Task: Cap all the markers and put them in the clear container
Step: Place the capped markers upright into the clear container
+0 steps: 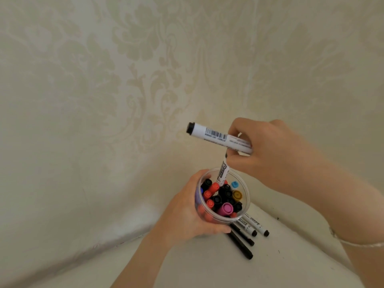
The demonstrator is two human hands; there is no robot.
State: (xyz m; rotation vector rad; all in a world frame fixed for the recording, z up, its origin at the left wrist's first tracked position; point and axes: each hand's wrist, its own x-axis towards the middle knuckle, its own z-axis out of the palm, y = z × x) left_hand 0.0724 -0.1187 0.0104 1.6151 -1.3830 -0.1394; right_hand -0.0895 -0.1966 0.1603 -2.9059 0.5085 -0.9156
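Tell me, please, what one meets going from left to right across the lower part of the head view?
Left hand → clear container → white markers on the surface → bracelet on the right wrist.

A: What is going unseen here?

B: The right hand (262, 151) is covering the cap ends of two white markers (216, 135), so their colours cannot be told. The clear container (246, 201) is hiding the upper ends of four markers lying on the table (187, 265).

A: Anything cut off?

B: Both forearms are running out past the bottom and right edges. The print on the barrels is reading too small.
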